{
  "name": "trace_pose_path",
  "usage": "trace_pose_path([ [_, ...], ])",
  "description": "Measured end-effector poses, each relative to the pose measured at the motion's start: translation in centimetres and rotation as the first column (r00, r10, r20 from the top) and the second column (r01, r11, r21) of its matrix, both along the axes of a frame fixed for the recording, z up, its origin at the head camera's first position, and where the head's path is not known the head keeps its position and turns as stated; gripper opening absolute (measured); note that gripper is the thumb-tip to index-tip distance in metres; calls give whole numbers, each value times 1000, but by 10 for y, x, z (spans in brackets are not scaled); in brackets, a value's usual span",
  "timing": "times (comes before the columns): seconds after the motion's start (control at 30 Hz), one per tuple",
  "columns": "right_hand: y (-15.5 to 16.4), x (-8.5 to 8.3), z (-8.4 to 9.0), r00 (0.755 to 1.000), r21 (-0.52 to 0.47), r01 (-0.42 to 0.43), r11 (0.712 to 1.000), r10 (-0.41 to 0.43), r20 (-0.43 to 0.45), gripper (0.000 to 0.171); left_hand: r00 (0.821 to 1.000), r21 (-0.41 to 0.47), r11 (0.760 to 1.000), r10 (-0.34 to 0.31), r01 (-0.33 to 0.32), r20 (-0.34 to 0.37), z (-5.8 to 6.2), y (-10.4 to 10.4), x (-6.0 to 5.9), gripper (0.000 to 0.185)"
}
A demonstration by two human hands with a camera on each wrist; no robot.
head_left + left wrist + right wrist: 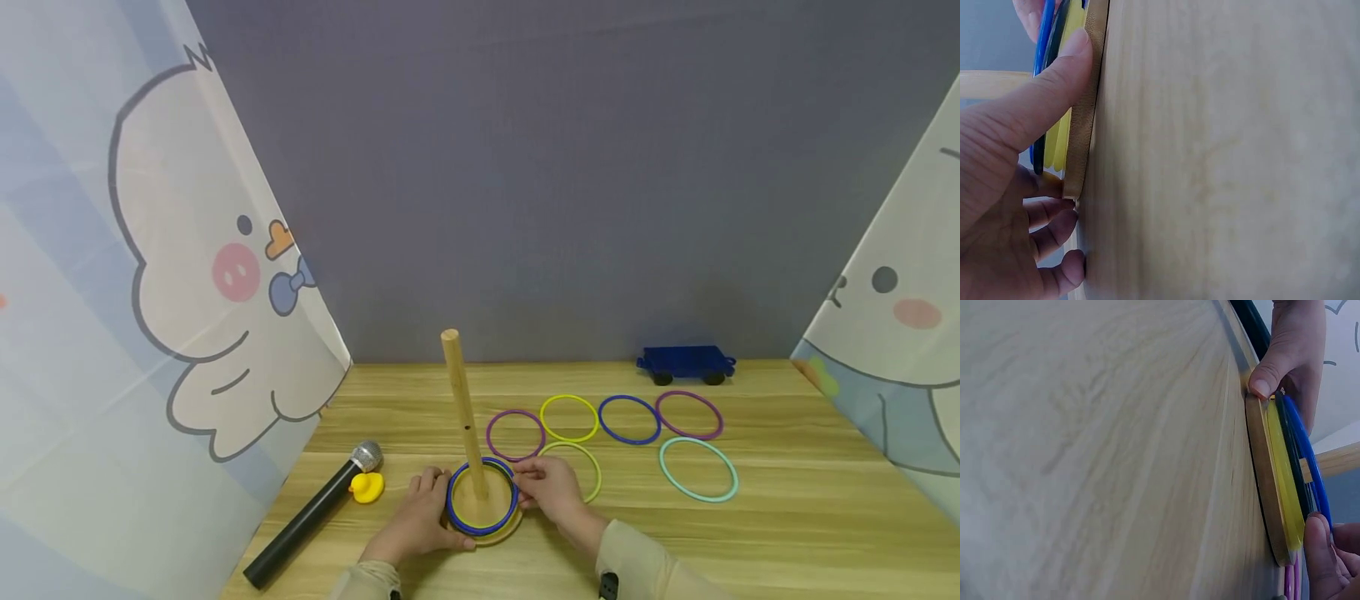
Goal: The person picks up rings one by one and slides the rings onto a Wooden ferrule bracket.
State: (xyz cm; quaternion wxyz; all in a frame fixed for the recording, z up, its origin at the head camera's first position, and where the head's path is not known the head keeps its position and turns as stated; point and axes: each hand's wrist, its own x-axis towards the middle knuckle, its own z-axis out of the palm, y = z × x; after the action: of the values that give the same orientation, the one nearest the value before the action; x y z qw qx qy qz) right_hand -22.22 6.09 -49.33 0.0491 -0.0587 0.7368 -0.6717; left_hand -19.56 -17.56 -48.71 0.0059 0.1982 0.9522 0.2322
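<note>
Head view: wooden base (501, 533) with an upright peg (463, 412) sits near-centre on the table (787, 533). Blue ring (482, 497) lies on the base around the peg. Left hand (420, 521) is on the base's left edge, right hand (550, 487) on its right edge, pinching the blue ring.

The wrist views add what the head view lacks: a stack edge-on. In the right wrist view, yellow rings (1285, 487) sit directly on the base, then a dark ring, then the blue ring on top. In the left wrist view the left thumb (1054, 87) presses on the base rim and the rings' edge, other fingers curled against the base's side. So the left hand is grasping the base; the right fingertips (1319, 550) grip the blue ring at the stack's edge.

Only the head view shows the rest: six loose rings to the right and further back (two purple, two yellow, one blue, one teal (698, 468)), one yellow ring partly hidden behind the right hand. Microphone (315, 512) and yellow duck (367, 487) are at near left, a blue toy wagon (686, 363) at far right.

Hard to make out: exact ring count in the stack; the peg is cut off in both wrist views.
</note>
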Motion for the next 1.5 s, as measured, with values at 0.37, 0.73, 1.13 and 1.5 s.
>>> trace_pose_path([
  [0.37,7,3,5,992,144,7,990,11,-126,12,1000,-1,1000,-6,6,15,-5,-1,-3,113],
  [0.73,45,12,14,995,140,1,990,12,-97,14,999,1,1000,3,-3,43,0,-2,-4,114],
  [1.13,100,19,18,998,167,61,984,-58,-25,22,998,-14,1000,22,-22,61,2,-6,-2,115],
  [1.5,115,12,8,993,288,118,950,-122,-3,15,997,-16,1000,11,-10,71,-3,-4,-4,117],
])
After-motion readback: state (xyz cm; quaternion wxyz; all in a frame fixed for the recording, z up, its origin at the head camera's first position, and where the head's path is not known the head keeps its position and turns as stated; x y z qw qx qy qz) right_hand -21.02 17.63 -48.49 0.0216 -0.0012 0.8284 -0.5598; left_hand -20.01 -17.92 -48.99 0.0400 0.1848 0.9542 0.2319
